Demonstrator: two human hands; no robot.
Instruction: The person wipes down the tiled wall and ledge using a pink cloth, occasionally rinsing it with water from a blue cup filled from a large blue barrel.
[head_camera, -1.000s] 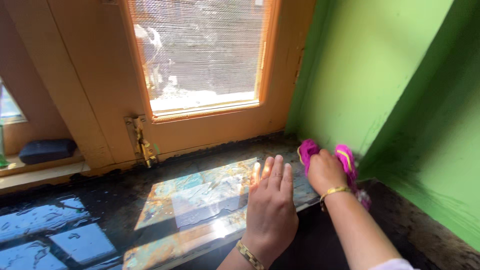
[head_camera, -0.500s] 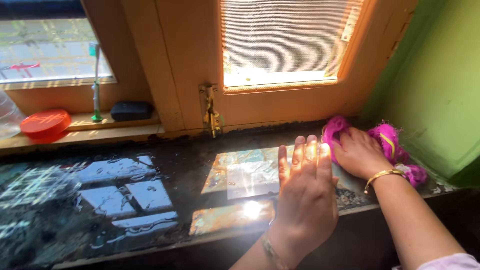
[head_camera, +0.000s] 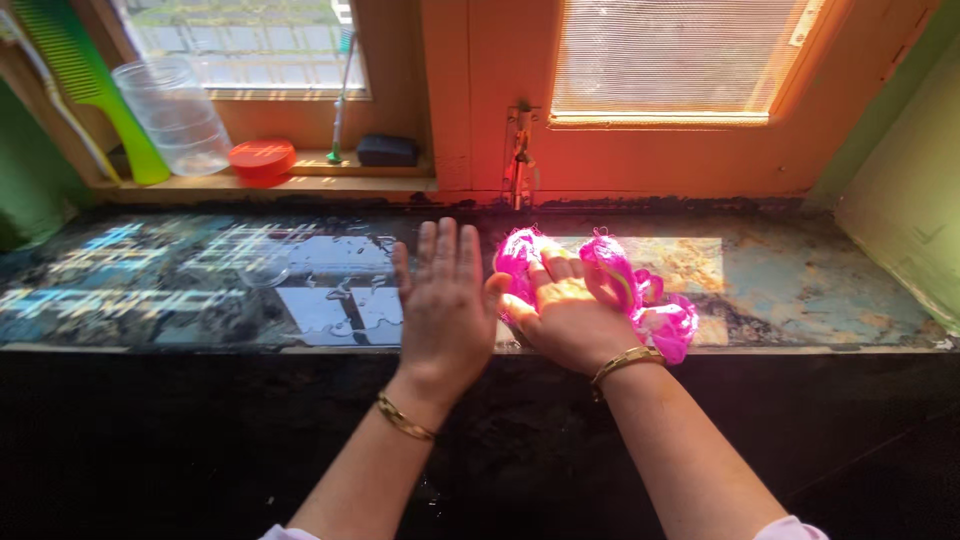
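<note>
My right hand (head_camera: 565, 312) presses a bright pink cloth (head_camera: 625, 290) onto the dark wet stone ledge (head_camera: 800, 290) below the window. The cloth bunches out on both sides of my fingers. My left hand (head_camera: 442, 300) lies flat just left of it, fingers together and stretched out, palm down on the wet ledge. Both wrists wear a thin gold bangle. Pools of water shine on the ledge to the left of my hands.
On the wooden sill behind stand a clear plastic jar (head_camera: 178, 116), an orange lid (head_camera: 262, 158), a green toothbrush (head_camera: 340, 100), a dark block (head_camera: 387, 150) and a green comb (head_camera: 85, 85). A metal latch (head_camera: 519, 150) hangs on the window frame. A green wall (head_camera: 900, 190) closes the right end.
My right hand has dragged the pink cloth leftward from the green corner to the middle of the ledge. My left hand has slid left alongside it, and my view has swung left.
</note>
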